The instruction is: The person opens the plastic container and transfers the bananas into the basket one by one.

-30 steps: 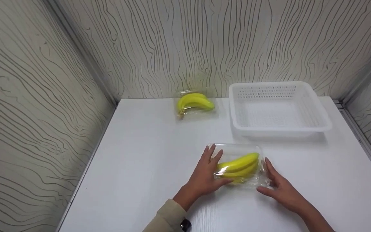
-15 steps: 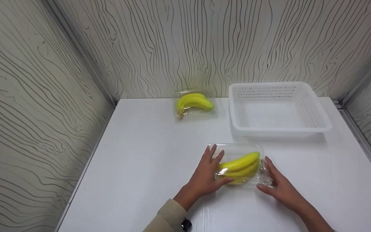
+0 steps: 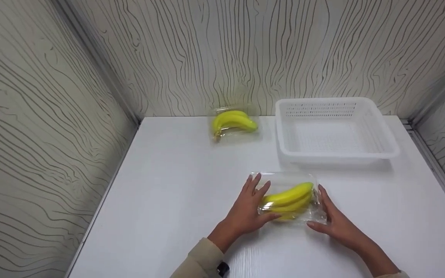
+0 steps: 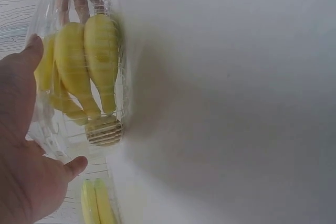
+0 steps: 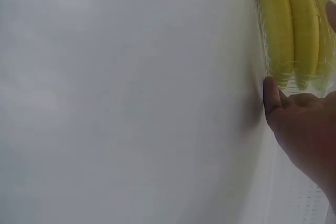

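A clear plastic box (image 3: 284, 177) lies near the front of the table with yellow bananas (image 3: 290, 197) inside. My left hand (image 3: 242, 210) holds its left end, thumb along the front edge and the other fingers spread over the back left. At the right end my right hand (image 3: 340, 227) grips the box, the thumb by the front corner and the fingers along the side. Through the plastic in the left wrist view, the bananas' joined stem (image 4: 105, 129) shows at the end nearest the left hand. In the right wrist view the right thumb (image 5: 270, 92) is beside the box, close to the tabletop.
Another clear box with bananas (image 3: 233, 120) sits at the back edge against the patterned wall (image 3: 207, 50). A white plastic basket (image 3: 336, 155) stands to its right, with nothing inside. Metal strips (image 3: 444, 177) edge the white table (image 3: 160, 185) on the right.
The box and my left hand have shifted very slightly to the right. My right fingers have come a little closer against the box's right side. The basket and back box stay put.
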`<state>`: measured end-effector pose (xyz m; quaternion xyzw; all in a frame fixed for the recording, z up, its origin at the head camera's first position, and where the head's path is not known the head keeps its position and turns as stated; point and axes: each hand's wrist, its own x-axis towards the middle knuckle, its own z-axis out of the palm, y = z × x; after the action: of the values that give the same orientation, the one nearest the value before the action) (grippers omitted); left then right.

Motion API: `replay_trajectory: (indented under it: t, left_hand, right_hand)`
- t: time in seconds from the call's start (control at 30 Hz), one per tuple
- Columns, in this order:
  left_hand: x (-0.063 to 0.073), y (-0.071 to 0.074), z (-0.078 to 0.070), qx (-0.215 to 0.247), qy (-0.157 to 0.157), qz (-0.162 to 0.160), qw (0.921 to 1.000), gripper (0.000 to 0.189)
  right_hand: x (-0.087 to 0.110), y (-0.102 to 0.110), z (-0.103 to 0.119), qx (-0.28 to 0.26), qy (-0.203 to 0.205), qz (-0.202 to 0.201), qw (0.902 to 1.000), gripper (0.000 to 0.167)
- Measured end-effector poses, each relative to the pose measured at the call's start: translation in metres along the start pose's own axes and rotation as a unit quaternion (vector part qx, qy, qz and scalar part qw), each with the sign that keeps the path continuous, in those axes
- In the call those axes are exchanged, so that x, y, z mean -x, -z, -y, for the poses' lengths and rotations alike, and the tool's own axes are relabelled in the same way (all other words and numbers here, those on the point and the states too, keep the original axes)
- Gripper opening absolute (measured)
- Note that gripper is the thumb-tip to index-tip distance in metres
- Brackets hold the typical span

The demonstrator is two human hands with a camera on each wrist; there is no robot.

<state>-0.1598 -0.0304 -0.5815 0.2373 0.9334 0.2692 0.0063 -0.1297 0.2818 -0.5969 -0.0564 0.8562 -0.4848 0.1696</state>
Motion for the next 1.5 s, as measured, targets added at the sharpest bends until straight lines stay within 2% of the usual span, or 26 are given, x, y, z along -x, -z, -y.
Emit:
replay_trajectory:
  t: [0.2,0.4,0.67,0.83,1.0,1.1,1.2,1.3,1.43,1.5]
  left_hand:
    - [0.000,0.001,0.002,0.020,-0.007,-0.007,0.9997,0.096]
    - [0.001,0.000,0.007,0.087,-0.002,0.008,0.9962,0.102]
    - [0.004,-0.006,0.017,0.211,0.024,0.017,0.9770,0.128]
    - [0.005,-0.012,0.022,0.252,0.031,0.009,0.9671,0.145]
    - [0.005,-0.018,0.025,0.282,0.047,-0.002,0.9583,0.149]
    - [0.006,-0.021,0.028,0.291,0.067,-0.003,0.9545,0.140]
    - [0.007,-0.022,0.031,0.286,0.082,-0.001,0.9548,0.128]
    - [0.007,-0.021,0.034,0.279,0.084,0.002,0.9565,0.118]
    - [0.008,-0.020,0.033,0.283,0.081,0.013,0.9555,0.110]
    - [0.009,-0.020,0.030,0.283,0.079,0.022,0.9556,0.107]
  right_hand:
    - [0.003,-0.002,-0.001,-0.014,-0.004,0.002,0.9999,0.117]
    - [0.004,-0.002,-0.002,-0.019,-0.002,-0.002,0.9998,0.117]
    - [0.006,-0.002,-0.002,-0.010,-0.009,-0.011,0.9998,0.119]
    - [0.007,0.000,0.004,0.004,0.010,-0.026,0.9996,0.126]
    - [0.007,-0.003,0.006,0.069,0.044,-0.065,0.9945,0.133]
    - [0.007,-0.004,0.008,0.104,0.063,-0.083,0.9890,0.132]
    - [0.006,-0.003,0.012,0.138,0.101,-0.095,0.9807,0.127]
    - [0.003,0.001,0.018,0.195,0.149,-0.110,0.9631,0.117]
    - [-0.003,0.004,0.025,0.272,0.205,-0.119,0.9326,0.104]
    - [-0.006,0.004,0.029,0.297,0.212,-0.114,0.9241,0.102]
